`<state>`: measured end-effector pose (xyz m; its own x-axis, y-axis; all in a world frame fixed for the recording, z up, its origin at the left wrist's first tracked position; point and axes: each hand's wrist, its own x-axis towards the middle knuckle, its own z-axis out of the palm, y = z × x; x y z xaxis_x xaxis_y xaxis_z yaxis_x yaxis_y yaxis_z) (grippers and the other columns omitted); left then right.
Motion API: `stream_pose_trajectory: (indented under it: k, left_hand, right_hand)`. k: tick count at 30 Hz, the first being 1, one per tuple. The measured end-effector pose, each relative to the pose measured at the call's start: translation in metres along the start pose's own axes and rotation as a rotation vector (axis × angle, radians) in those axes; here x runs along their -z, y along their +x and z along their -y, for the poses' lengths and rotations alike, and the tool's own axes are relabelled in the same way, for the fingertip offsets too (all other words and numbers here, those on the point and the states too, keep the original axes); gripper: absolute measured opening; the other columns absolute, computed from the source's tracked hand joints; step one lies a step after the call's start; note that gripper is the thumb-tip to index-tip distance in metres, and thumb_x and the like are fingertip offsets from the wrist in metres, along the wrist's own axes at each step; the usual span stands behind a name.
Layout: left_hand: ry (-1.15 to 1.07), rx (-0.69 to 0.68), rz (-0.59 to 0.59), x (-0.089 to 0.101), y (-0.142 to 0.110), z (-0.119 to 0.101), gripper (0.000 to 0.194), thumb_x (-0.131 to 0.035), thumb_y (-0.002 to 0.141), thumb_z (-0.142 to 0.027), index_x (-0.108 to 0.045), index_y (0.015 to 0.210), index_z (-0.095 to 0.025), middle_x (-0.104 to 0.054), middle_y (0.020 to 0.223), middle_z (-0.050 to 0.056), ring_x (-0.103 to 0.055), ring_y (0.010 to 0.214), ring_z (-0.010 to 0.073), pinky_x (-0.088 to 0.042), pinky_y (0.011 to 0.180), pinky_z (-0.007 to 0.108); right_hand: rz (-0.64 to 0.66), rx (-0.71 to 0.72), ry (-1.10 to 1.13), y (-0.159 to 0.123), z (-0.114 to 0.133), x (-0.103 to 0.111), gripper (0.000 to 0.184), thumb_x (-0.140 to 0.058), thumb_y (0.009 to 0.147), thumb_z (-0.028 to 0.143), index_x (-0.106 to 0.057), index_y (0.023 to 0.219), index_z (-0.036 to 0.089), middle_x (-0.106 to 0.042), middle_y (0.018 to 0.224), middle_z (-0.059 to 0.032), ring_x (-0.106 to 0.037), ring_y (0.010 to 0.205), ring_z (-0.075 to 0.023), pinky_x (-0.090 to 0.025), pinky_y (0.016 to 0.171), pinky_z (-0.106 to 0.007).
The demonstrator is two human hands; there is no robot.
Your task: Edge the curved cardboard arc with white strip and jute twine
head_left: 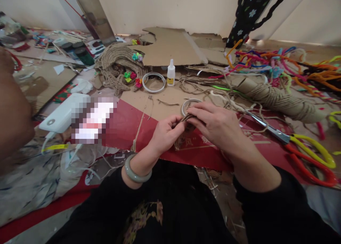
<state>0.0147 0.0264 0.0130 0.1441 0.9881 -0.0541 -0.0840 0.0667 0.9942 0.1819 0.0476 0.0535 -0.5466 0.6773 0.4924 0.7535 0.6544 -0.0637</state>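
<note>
Brown twine (188, 117) runs between my two hands, low over the red board at the table's near edge. My left hand (170, 132) is closed, its thumb and fingers pinching the twine. From the other side my right hand (213, 121) grips it too, with the fingers bent over the top. Just behind my fingertips lies a small pale ring (183, 108), partly covered by my right hand. A larger white ring (144, 85) lies farther back, beside a small white glue bottle (171, 73) standing upright.
Scissors (282, 135) with yellow and red handles lie at the right, below a twine-wound cardboard tube (290, 102). Colourful pipe cleaners (282, 64) pile up behind. Left are a coiled twine piece (114, 61), a white power bank (64, 112) and another person's arm (16, 112).
</note>
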Motion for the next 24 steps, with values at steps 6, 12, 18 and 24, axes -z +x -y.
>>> stream_pose_trajectory:
  k: [6, 12, 18, 24]
  left_hand:
    - [0.027, 0.009, -0.054, 0.0013, -0.0011, 0.0046, 0.027, -0.062, 0.079, -0.041, -0.064, 0.078, -0.015, -0.058, 0.061, -0.002, -0.049, 0.052, 0.0068, -0.038, 0.049, 0.018]
    - [0.020, -0.007, -0.081, 0.0014, -0.0013, 0.0060, 0.031, -0.064, 0.078, -0.046, -0.065, 0.079, -0.015, -0.059, 0.062, -0.002, -0.049, 0.053, 0.0070, -0.038, 0.050, 0.018]
    - [0.007, -0.021, -0.115, 0.0005, -0.0018, 0.0067, 0.027, -0.064, 0.078, -0.042, -0.065, 0.078, -0.016, -0.057, 0.060, -0.003, -0.046, 0.052, 0.0065, -0.036, 0.049, 0.018]
    - [0.021, -0.038, -0.132, 0.0002, -0.0008, 0.0076, 0.022, -0.063, 0.078, -0.038, -0.065, 0.078, -0.016, -0.057, 0.061, -0.003, -0.046, 0.052, 0.0069, -0.037, 0.050, 0.018]
  right_hand:
    - [-0.021, 0.081, -0.063, 0.0006, -0.0036, 0.0040, 0.021, -0.051, 0.093, 0.027, -0.069, 0.102, 0.020, -0.070, 0.110, -0.0070, -0.063, 0.078, -0.0147, -0.041, 0.067, -0.027]
    - [-0.070, 0.072, -0.080, 0.0012, -0.0034, 0.0063, 0.019, -0.051, 0.092, 0.025, -0.069, 0.086, 0.020, -0.068, 0.090, -0.0040, -0.056, 0.073, -0.0124, -0.037, 0.067, -0.026]
    - [-0.110, 0.031, -0.112, 0.0023, 0.0010, 0.0018, 0.024, -0.050, 0.092, 0.028, -0.067, 0.079, 0.020, -0.064, 0.076, -0.0029, -0.050, 0.066, -0.0132, -0.034, 0.065, -0.028]
    - [-0.100, -0.034, -0.115, 0.0011, 0.0034, -0.0020, 0.023, -0.049, 0.092, 0.028, -0.065, 0.078, 0.020, -0.064, 0.077, -0.0032, -0.050, 0.066, -0.0140, -0.034, 0.066, -0.029]
